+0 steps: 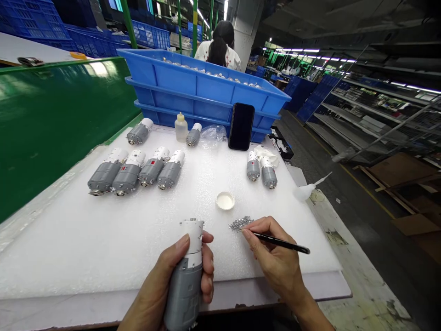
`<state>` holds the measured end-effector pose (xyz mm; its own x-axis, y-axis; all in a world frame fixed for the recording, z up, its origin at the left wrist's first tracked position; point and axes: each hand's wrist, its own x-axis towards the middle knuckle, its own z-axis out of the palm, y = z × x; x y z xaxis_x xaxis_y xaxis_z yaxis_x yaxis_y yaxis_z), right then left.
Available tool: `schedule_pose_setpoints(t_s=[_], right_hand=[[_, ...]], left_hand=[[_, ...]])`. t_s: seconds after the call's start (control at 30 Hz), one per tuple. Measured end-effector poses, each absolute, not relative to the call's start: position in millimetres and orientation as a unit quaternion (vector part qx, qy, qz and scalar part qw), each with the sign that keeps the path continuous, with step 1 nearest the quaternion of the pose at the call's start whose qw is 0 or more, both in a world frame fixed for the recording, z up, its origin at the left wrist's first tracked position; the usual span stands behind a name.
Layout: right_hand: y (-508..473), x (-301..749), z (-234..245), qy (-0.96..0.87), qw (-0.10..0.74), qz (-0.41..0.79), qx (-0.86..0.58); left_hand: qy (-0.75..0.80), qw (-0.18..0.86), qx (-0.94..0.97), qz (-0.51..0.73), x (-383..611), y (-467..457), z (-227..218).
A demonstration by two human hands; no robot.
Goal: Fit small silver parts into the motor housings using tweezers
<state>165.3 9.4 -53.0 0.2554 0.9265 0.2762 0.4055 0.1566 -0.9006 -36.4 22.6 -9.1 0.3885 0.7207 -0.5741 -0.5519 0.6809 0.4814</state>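
Observation:
My left hand (165, 280) is wrapped round a grey motor with a white end cap (188, 271), held upright above the near edge of the white foam pad (103, 239). My right hand (272, 250) pinches thin black tweezers (282, 242), with their tip at a small heap of tiny metal parts (240, 223) on the foam. A small white lid (225, 201) lies just beyond that heap.
Several finished grey motors (136, 172) lie in a row at the left, two more (262, 170) at the right. A small plastic bottle (181, 127), a black phone (241, 126) and stacked blue crates (206, 92) stand behind. A person sits beyond the crates. A green panel (51, 115) lines the left.

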Motion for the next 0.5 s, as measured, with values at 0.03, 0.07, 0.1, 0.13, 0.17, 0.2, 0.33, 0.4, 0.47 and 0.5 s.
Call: schedule_pose_setpoints(t_s=[0.03, 0.07, 0.1, 0.13, 0.17, 0.2, 0.33, 0.4, 0.47, 0.5], right_hand=[[10.1, 164.4, -52.0, -0.562, 0.516, 0.25, -0.596], [10.8, 163.4, -51.0, -0.567, 0.513, 0.25, -0.594], [11.4, 162.3, -50.2, -0.57, 0.511, 0.249, -0.593], [11.9, 161.4, -49.4, -0.573, 0.508, 0.25, -0.592], [12.5, 160.6, -48.9, -0.574, 0.506, 0.251, -0.593], [13.1, 159.9, -48.5, -0.573, 0.503, 0.252, -0.596], [15.7, 158.7, -48.3, -0.558, 0.495, 0.255, -0.616], [17.3, 158.4, -48.2, -0.554, 0.49, 0.257, -0.622], [18.9, 158.0, -48.3, -0.555, 0.488, 0.257, -0.623], [19.5, 157.9, -48.3, -0.556, 0.489, 0.256, -0.622]], left_hand=[[0.402, 0.822, 0.116, 0.388, -35.1, 22.6, -7.4], [0.407, 0.817, 0.123, 0.389, -33.6, 22.5, -6.1], [0.412, 0.815, 0.125, 0.387, -32.3, 22.4, -5.2], [0.417, 0.812, 0.125, 0.389, -31.1, 22.2, -4.8], [0.419, 0.808, 0.126, 0.393, -30.1, 21.9, -4.8], [0.419, 0.805, 0.132, 0.399, -29.4, 21.3, -5.0], [0.424, 0.785, 0.189, 0.41, -28.4, 17.5, -3.7], [0.451, 0.771, 0.212, 0.398, -27.9, 16.3, -1.7], [0.471, 0.759, 0.222, 0.39, -26.9, 16.7, -0.9], [0.473, 0.758, 0.224, 0.39, -26.3, 17.5, -1.5]])
